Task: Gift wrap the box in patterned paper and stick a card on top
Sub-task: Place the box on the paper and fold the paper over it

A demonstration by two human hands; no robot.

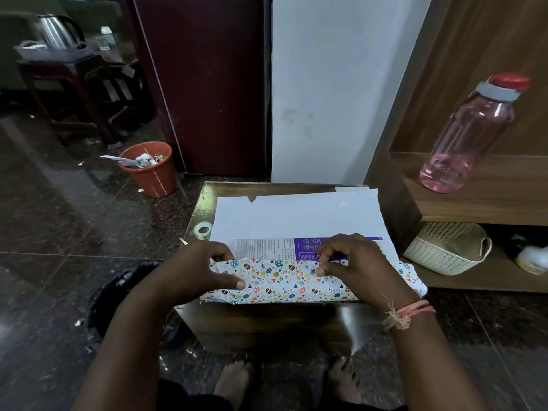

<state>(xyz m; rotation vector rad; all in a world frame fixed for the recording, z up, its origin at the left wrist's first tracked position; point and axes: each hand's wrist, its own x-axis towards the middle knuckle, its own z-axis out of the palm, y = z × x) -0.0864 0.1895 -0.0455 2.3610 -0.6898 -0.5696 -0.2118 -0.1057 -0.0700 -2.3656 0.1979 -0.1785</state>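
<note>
Left hand [195,269]: fingers curled over the top edge of the paper [284,281], thumb flat on its patterned face; the fold is pinched between them. Right hand [355,262]: same hold, fingers hooked over the edge, thumb pressed on the pattern near mid-frame. Both hands hold the near flap of paper up against the front of the box [267,249].

Box lies low centre of the frame on the paper's white underside; only its top shows, white print panel on the left, purple panel on the right, partly hidden by the right hand. The rest of the sheet lies flat behind it, white side up, toward the wall. A crumpled end of patterned paper sticks out past the right wrist. Thread bands [406,314] on the right wrist.

All this sits on a small wooden table [267,321]. Tape roll [202,230] on the table just left of the sheet, apart from the box.

Surroundings: orange bin [151,170] with scraps, left of centre on the floor. Pink bottle [468,134] with red cap on a shelf, upper right. Cream basket [444,247] on the shelf below it. Kettle [56,31], upper left corner. Bare feet at bottom centre.
</note>
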